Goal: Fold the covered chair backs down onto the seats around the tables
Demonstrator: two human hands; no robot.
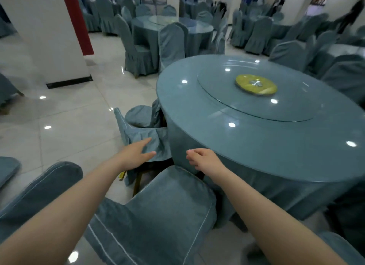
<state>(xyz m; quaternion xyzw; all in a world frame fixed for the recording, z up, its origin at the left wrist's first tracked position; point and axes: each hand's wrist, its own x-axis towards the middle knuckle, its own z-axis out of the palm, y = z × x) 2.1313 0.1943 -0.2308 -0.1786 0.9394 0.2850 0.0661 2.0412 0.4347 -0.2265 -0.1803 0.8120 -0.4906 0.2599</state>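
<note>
A round table (256, 146) with a teal cloth and a glass turntable fills the right. Against its left edge stands a teal-covered chair (138, 134) whose cover lies rumpled and low over the seat. My left hand (136, 153) reaches out with straight fingers and touches that rumpled cover. My right hand (203, 159) hovers beside the tablecloth with fingers loosely curled, holding nothing. Directly below my arms, another covered chair back (169, 211) leans toward me. A third chair (142, 115) beyond the rumpled one sits tucked at the table with its back down.
A white pillar (49, 33) with a red stripe stands at the left on the glossy tiled floor (69, 126). More teal tables and upright covered chairs (171, 43) fill the back of the hall. A yellow round object (255, 85) sits on the turntable. Another chair back (39, 187) stands at lower left.
</note>
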